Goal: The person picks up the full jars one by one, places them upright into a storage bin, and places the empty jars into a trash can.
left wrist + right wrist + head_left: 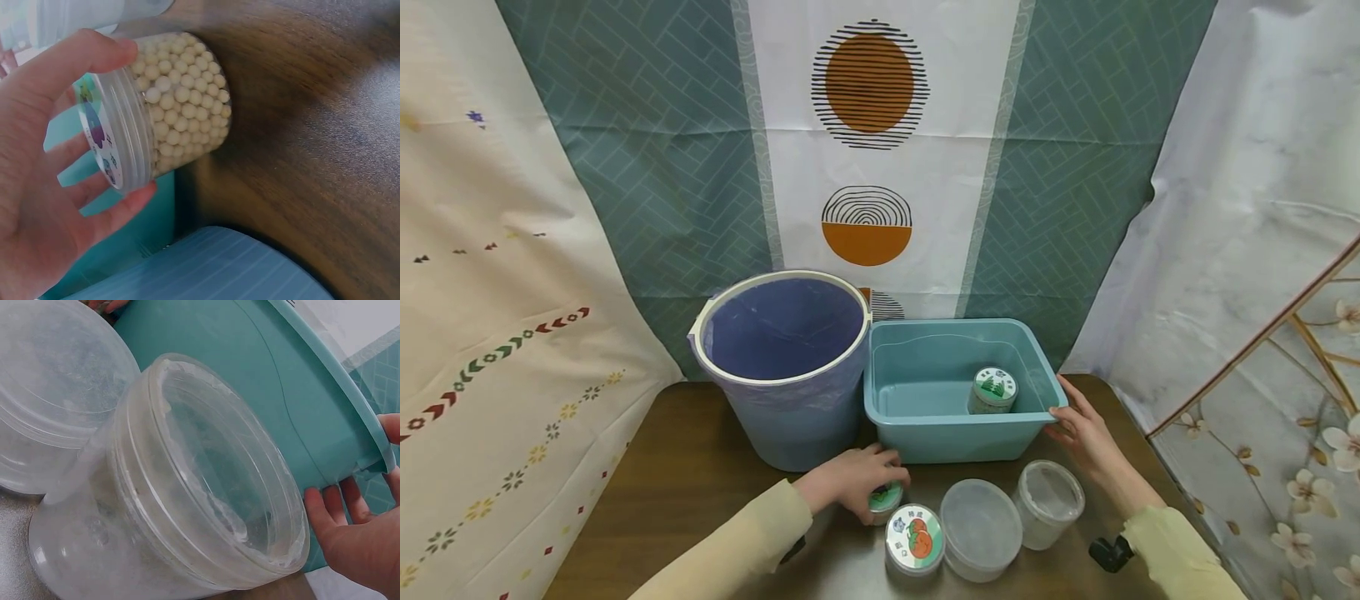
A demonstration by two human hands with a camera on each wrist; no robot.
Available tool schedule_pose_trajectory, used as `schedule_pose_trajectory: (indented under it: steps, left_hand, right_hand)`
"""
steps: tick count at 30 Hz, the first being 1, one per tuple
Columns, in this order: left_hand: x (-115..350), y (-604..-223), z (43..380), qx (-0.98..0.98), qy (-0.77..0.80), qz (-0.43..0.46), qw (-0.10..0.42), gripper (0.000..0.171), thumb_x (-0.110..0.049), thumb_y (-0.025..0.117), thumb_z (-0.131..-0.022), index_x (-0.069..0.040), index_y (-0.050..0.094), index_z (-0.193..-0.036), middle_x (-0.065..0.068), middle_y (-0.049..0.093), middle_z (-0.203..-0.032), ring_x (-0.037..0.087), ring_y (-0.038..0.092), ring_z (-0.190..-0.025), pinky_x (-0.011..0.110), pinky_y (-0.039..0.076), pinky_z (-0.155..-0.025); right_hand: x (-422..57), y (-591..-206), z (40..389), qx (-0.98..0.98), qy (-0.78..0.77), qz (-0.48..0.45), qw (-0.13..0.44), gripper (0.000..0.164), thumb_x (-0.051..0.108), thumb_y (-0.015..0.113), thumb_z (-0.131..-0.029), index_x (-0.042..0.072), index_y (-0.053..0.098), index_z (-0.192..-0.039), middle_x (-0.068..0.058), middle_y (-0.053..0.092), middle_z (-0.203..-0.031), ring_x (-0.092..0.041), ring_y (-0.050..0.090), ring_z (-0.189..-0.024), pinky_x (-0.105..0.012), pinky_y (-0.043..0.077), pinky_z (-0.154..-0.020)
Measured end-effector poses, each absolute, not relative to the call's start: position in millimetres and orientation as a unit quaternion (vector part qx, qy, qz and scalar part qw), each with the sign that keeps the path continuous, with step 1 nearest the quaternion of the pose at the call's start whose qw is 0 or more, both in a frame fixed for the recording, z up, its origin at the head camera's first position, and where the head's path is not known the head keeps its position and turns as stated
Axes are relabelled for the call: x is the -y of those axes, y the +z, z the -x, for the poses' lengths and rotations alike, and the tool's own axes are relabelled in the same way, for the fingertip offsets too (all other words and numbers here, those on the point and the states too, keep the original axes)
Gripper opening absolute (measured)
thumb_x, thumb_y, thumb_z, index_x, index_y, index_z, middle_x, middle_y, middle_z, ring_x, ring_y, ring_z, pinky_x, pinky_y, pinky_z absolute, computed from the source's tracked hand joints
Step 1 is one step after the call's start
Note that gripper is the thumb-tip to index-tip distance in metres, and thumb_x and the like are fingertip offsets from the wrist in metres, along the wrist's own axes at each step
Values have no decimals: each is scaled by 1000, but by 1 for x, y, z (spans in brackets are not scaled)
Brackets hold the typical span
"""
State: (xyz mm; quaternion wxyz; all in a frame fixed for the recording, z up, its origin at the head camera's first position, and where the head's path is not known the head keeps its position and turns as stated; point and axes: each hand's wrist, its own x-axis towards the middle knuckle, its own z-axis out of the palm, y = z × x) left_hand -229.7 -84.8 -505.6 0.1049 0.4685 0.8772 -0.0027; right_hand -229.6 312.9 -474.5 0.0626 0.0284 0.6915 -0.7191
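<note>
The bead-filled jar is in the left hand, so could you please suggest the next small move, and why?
I would probably lift the bead-filled jar into the teal basin: the left hand grips it, a similar jar stands inside with room beside it, and the right hand holds the basin.

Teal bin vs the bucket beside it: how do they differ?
Shape: the teal bin is rectangular; the bucket is round.
Depth: the bucket looks deeper than the bin.
Contents: the bin holds one lidded jar; in the bucket only a purple-blue liner shows.
Contact: the right hand grips the bin's rim; neither hand holds the bucket.
Shared: both are open-topped.
</note>
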Motion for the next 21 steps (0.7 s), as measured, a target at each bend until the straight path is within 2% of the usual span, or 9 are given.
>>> schedule_pose_trajectory:
  steps: [5, 9, 12, 17, 21]
  left_hand:
    - [88, -493, 230, -880, 13, -460, 118, 62, -39, 88, -68, -37, 57, -122, -5, 53, -124, 15, 50, -104, 26, 49, -76]
    - [89, -478, 231, -880, 7, -458, 125, 63, -41, 88, -68, -38, 57, -122, -6, 53, -124, 14, 50, -101, 26, 49, -73]
    - [90, -463, 230, -878, -9, -460, 130, 61, -42, 87, -69, -37, 57, -122, -6, 53, -123, 14, 50, -99, 26, 49, -73]
    - [90, -438, 228, -875, -26, -463, 142, 57, -42, 85, -72, -36, 58, -121, -7, 52, -117, 11, 49, -93, 26, 49, -73]
    - [89, -420, 226, -869, -19, -466, 168, 55, -40, 84, -74, -34, 58, -121, -8, 52, -115, 8, 48, -91, 24, 49, -77]
  right_hand:
    - [-313, -474, 230, -691, -719, -29, 64, 70, 18, 52, -102, 24, 12, -160, 9, 46, -130, 5, 61, -101, -20, 52, -88]
    - [-314, -475, 230, -690, -720, -30, 65, 70, 19, 52, -102, 25, 13, -160, 7, 41, -135, 5, 60, -102, -20, 52, -88]
    - [-314, -475, 230, -690, -720, -29, 64, 70, 19, 52, -102, 26, 13, -160, 6, 39, -137, 5, 60, -103, -20, 52, -88]
    - [-314, -475, 230, -688, -722, -27, 64, 70, 18, 51, -102, 25, 13, -160, 9, 42, -132, 4, 61, -102, -20, 52, -88]
    - [-314, -476, 230, -689, -721, -27, 63, 70, 17, 51, -102, 24, 13, -160, 11, 44, -130, 4, 61, -101, -20, 52, -88]
